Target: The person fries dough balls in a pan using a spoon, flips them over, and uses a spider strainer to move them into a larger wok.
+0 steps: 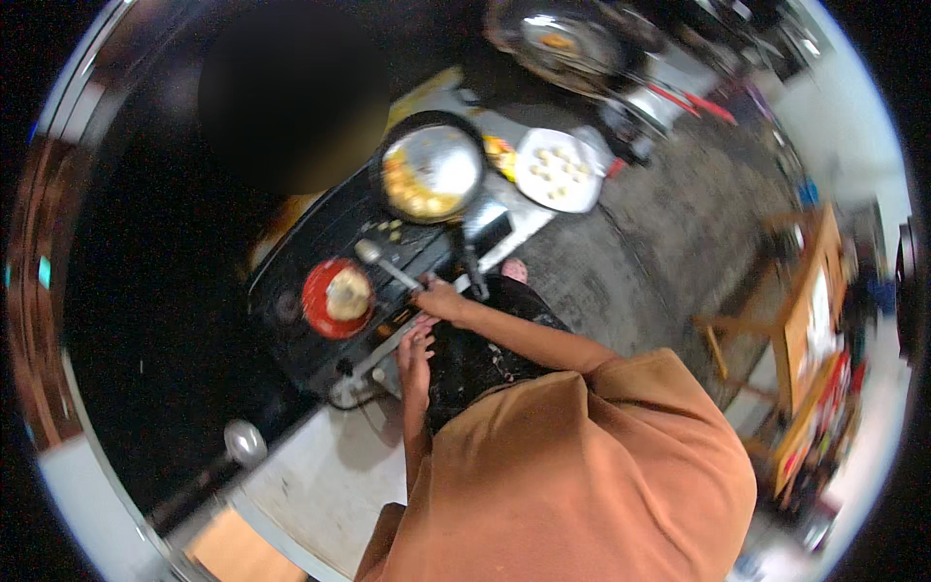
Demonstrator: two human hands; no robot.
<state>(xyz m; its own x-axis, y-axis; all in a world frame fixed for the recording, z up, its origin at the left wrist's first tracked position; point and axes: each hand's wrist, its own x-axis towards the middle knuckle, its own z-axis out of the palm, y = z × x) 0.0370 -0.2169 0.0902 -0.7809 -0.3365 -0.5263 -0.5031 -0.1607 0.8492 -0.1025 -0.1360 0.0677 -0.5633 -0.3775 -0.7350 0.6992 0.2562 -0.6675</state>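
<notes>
My right hand [438,300] is closed on the handle of a metal spoon [396,271], whose pale-coated head points up and left over the black stovetop [291,291]. My left hand [416,349] rests near the stove's front edge, fingers slightly apart, holding nothing. Left of the spoon is a red bowl [313,302] with pale batter or dough in it. Beyond them a black frying pan [452,167] holds yellowish round pieces along its left and lower side; its handle points towards me. A white plate [560,200] with several small pale balls stands right of the pan.
A yellow packet [500,156] lies between pan and plate. Farther back is a large wok [574,51] near red-handled tongs or a similar tool [691,102]. A metal ladle [246,442] lies at lower left. A wooden table [807,291] stands at the right on the concrete floor.
</notes>
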